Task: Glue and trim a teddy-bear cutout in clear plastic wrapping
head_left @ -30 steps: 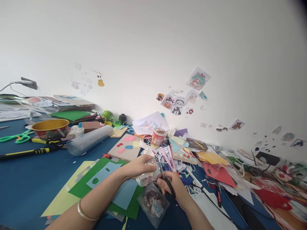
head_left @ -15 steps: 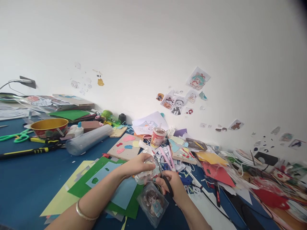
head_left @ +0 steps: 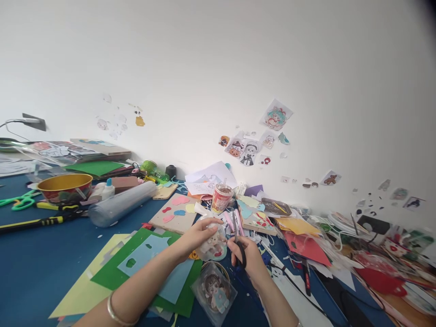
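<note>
My left hand (head_left: 197, 235) pinches a small clear-plastic piece with a cartoon figure sticker (head_left: 214, 242), held just above the blue table (head_left: 37, 259). My right hand (head_left: 245, 259) is closed round the black handles of a pair of scissors (head_left: 238, 243), whose blades point up beside the sticker. Below both hands lies a clear packet with a doll picture (head_left: 214, 291). A gold bangle (head_left: 114, 311) is on my left wrist.
Green, blue and yellow paper sheets (head_left: 136, 268) lie under my left arm. A cardboard piece with coloured cutouts (head_left: 175, 211), a red cup (head_left: 220, 198), a clear tube (head_left: 119, 203), a gold bowl (head_left: 64, 186) and green scissors (head_left: 17, 200) stand behind. Red and orange paper clutter (head_left: 306, 245) fills the right.
The scissors have swung upright and moved a little away from the sticker piece. My left hand has turned the piece so that the figure shows. The view shifted slightly left.
</note>
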Action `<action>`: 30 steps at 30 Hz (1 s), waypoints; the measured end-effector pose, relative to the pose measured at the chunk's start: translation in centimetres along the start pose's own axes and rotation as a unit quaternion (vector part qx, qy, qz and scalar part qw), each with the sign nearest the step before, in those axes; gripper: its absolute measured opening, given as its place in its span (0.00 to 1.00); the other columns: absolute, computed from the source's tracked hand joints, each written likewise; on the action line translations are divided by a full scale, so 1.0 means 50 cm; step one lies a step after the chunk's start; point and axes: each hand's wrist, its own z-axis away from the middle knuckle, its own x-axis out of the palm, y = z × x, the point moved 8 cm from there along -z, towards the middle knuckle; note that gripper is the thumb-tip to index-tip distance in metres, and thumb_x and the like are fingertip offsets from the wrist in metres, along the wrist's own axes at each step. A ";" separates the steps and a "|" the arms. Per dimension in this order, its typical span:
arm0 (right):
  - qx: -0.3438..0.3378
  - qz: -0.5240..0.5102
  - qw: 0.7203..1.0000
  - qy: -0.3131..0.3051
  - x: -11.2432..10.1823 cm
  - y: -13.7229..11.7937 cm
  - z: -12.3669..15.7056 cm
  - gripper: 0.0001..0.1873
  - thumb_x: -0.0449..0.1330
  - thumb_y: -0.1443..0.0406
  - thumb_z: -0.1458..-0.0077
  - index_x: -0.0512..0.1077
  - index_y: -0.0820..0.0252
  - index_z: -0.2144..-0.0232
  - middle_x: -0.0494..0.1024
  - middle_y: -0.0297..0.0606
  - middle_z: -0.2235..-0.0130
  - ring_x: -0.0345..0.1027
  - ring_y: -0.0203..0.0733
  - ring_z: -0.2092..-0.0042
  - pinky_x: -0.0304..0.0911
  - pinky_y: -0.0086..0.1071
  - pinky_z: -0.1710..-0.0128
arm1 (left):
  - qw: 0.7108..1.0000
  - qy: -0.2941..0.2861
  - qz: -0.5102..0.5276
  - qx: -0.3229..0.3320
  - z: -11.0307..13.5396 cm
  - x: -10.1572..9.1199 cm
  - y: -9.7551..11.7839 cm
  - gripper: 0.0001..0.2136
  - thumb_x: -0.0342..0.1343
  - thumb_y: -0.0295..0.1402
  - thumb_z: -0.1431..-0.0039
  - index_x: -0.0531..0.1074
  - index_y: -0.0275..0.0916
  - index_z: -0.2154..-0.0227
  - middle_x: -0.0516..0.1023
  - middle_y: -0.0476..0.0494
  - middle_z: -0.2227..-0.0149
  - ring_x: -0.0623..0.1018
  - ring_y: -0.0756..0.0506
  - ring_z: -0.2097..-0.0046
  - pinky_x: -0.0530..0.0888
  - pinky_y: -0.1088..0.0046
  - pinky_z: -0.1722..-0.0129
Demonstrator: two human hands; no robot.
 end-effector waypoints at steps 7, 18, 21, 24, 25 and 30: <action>0.029 -0.048 0.994 -0.091 0.033 -0.010 0.025 0.24 0.55 0.46 0.51 0.68 0.63 0.69 0.68 0.30 0.82 0.59 0.33 0.79 0.51 0.25 0.78 | 0.990 0.010 0.132 0.041 0.002 0.000 0.016 0.16 0.58 0.40 0.49 0.67 0.37 0.60 0.75 0.39 0.60 0.76 0.43 0.63 0.70 0.68 0.64; -0.001 -0.050 0.989 -0.136 0.060 -0.010 0.031 0.21 0.57 0.50 0.49 0.66 0.64 0.65 0.69 0.30 0.83 0.59 0.32 0.79 0.52 0.26 0.76 | 0.967 0.004 0.250 0.052 -0.005 0.000 0.013 0.11 0.47 0.42 0.41 0.64 0.40 0.62 0.75 0.43 0.62 0.76 0.43 0.63 0.72 0.70 0.67; -0.011 -0.077 0.993 -0.090 0.057 -0.002 0.025 0.23 0.60 0.49 0.53 0.66 0.63 0.66 0.70 0.31 0.80 0.62 0.35 0.76 0.55 0.27 0.74 | 0.956 0.022 0.287 0.061 -0.007 -0.002 0.008 0.10 0.49 0.39 0.41 0.64 0.41 0.60 0.74 0.42 0.60 0.76 0.43 0.61 0.72 0.68 0.65; -0.022 -0.094 0.994 -0.051 0.060 -0.007 0.026 0.23 0.62 0.50 0.56 0.67 0.61 0.64 0.73 0.34 0.74 0.67 0.41 0.70 0.60 0.31 0.69 | 0.940 0.005 0.329 0.089 -0.007 0.007 0.014 0.10 0.49 0.37 0.41 0.66 0.40 0.58 0.72 0.42 0.57 0.74 0.42 0.58 0.73 0.62 0.60; -0.026 -0.092 0.995 -0.042 0.061 -0.010 0.028 0.23 0.62 0.50 0.56 0.67 0.61 0.64 0.73 0.35 0.73 0.67 0.42 0.68 0.60 0.31 0.68 | 0.935 -0.004 0.339 0.098 -0.006 0.011 0.017 0.10 0.49 0.37 0.41 0.66 0.40 0.58 0.71 0.41 0.57 0.73 0.41 0.57 0.72 0.60 0.59; -0.057 -0.108 0.992 -0.001 0.052 -0.022 0.030 0.20 0.62 0.53 0.55 0.66 0.59 0.65 0.71 0.33 0.73 0.66 0.42 0.69 0.61 0.32 0.67 | 0.926 -0.028 0.363 0.097 -0.003 0.025 0.026 0.11 0.50 0.36 0.42 0.68 0.37 0.58 0.72 0.39 0.56 0.74 0.40 0.56 0.70 0.57 0.54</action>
